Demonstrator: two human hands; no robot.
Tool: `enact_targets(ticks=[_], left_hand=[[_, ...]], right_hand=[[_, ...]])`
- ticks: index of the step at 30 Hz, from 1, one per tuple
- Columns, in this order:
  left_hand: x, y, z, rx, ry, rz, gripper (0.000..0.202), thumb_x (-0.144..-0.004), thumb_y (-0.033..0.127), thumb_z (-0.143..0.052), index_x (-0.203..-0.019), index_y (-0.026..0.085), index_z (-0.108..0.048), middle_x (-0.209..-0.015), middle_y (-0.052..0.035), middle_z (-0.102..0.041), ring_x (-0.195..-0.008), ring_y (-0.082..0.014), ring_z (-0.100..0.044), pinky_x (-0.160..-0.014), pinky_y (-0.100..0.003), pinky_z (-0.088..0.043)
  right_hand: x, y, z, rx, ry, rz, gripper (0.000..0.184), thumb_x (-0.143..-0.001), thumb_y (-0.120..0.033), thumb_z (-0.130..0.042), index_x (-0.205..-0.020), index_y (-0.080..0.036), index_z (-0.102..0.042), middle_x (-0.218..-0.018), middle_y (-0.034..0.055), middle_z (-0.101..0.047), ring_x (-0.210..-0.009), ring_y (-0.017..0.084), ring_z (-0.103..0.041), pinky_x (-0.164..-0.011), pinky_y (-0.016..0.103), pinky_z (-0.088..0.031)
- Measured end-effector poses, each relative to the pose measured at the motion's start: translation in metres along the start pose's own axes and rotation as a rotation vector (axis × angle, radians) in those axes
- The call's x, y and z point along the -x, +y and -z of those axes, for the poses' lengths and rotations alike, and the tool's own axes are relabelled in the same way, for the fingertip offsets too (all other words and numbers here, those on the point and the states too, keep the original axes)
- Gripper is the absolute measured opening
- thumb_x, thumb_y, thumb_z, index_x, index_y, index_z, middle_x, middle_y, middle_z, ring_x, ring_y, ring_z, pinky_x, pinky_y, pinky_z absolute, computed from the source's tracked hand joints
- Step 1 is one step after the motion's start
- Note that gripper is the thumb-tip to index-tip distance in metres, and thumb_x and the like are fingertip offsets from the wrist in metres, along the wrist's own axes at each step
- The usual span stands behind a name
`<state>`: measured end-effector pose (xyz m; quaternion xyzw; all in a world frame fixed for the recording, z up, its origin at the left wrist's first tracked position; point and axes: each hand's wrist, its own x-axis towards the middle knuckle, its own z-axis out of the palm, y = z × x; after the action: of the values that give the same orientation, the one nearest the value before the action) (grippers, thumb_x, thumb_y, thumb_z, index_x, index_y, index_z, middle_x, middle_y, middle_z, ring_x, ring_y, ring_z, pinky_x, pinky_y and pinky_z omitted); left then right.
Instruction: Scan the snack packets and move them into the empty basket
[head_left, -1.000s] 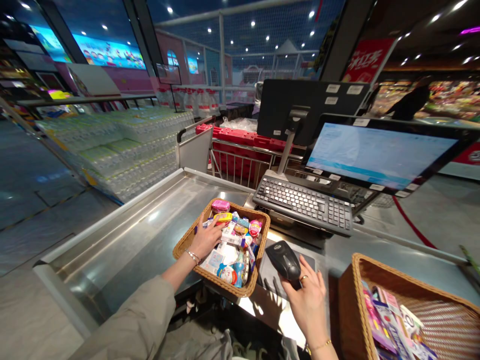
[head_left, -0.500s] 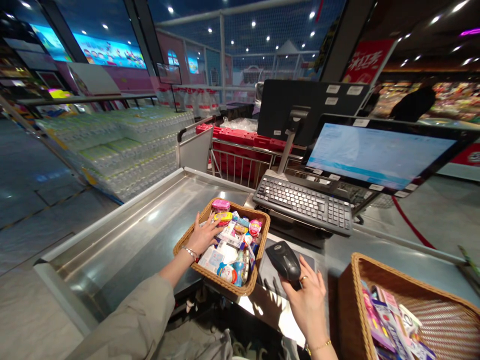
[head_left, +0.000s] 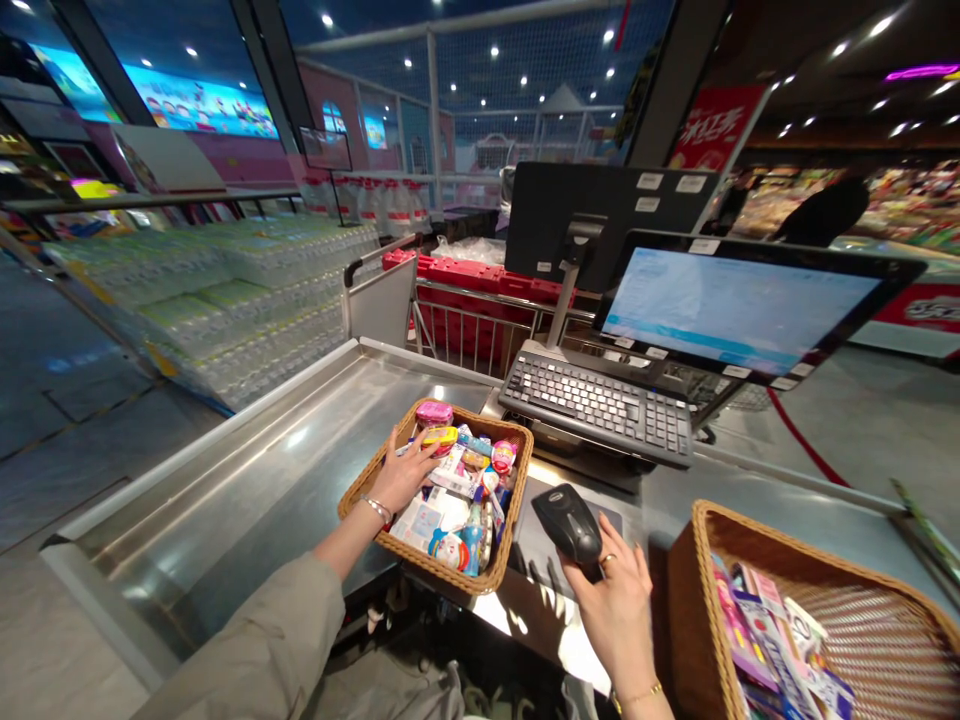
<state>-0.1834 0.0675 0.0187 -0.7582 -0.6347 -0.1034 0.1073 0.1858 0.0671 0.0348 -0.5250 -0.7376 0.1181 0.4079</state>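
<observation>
My left hand (head_left: 403,474) reaches into a wicker basket (head_left: 361,492) on the steel checkout counter, its fingers curled over the small colourful packets (head_left: 459,490) and touching a yellow one (head_left: 441,437). Whether it grips any packet I cannot make out. My right hand (head_left: 619,605) holds a black barcode scanner (head_left: 571,521) upright just right of that basket, fingers wrapped round its handle.
A second wicker basket (head_left: 701,590) with several flat packets stands at the right. Behind are a keyboard (head_left: 596,408), a lit touchscreen (head_left: 739,308) and a black monitor back (head_left: 600,215). The steel counter (head_left: 255,480) runs left; red baskets and stacked water bottles lie beyond.
My left hand has shifted slightly deeper into the basket toward the yellow packet. The view has panned a little; the right hand with the scanner stays put.
</observation>
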Motion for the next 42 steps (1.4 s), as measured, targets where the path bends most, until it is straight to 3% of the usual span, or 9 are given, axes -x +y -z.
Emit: enact_targets(ticks=[13, 23, 37, 42], left_hand=[[-0.007, 0.019, 0.028, -0.013, 0.06, 0.057, 0.024, -0.089, 0.031, -0.059, -0.113, 0.034, -0.065, -0.139, -0.0011, -0.057, -0.143, -0.0304, -0.03, -0.11, -0.07, 0.015], [-0.031, 0.055, 0.049, 0.005, 0.138, 0.045, 0.022, -0.087, 0.031, -0.063, -0.109, 0.028, -0.066, -0.143, -0.004, -0.052, -0.142, -0.0337, -0.03, -0.108, -0.073, 0.014], [-0.062, 0.098, 0.052, 0.074, 0.207, 0.003, 0.021, -0.087, 0.032, -0.062, -0.107, 0.028, -0.067, -0.14, -0.0064, -0.054, -0.142, -0.0361, -0.029, -0.107, -0.075, 0.014], [-0.07, 0.11, 0.051, 0.09, 0.214, -0.043, 0.021, -0.088, 0.033, -0.061, -0.108, 0.028, -0.067, -0.142, -0.0062, -0.052, -0.143, -0.0359, -0.026, -0.108, -0.076, 0.009]], right_hand=[[-0.004, -0.004, 0.0, 0.01, 0.027, 0.028, 0.03, -0.074, -0.037, -0.058, -0.095, -0.019, -0.069, -0.116, 0.0151, -0.068, -0.117, 0.034, -0.057, -0.105, 0.06, -0.028], [-0.001, -0.001, 0.007, 0.0, 0.06, 0.014, 0.024, -0.073, -0.036, -0.059, -0.089, -0.021, -0.069, -0.112, 0.0129, -0.07, -0.119, 0.034, -0.056, -0.106, 0.06, -0.025], [0.004, 0.005, 0.021, 0.039, 0.047, -0.009, 0.018, -0.073, -0.031, -0.062, -0.086, -0.022, -0.068, -0.114, 0.0084, -0.07, -0.125, 0.034, -0.051, -0.11, 0.06, -0.018], [0.005, 0.008, 0.025, 0.071, 0.063, -0.009, 0.018, -0.072, -0.031, -0.063, -0.087, -0.024, -0.069, -0.114, 0.0058, -0.07, -0.126, 0.033, -0.05, -0.11, 0.06, -0.018]])
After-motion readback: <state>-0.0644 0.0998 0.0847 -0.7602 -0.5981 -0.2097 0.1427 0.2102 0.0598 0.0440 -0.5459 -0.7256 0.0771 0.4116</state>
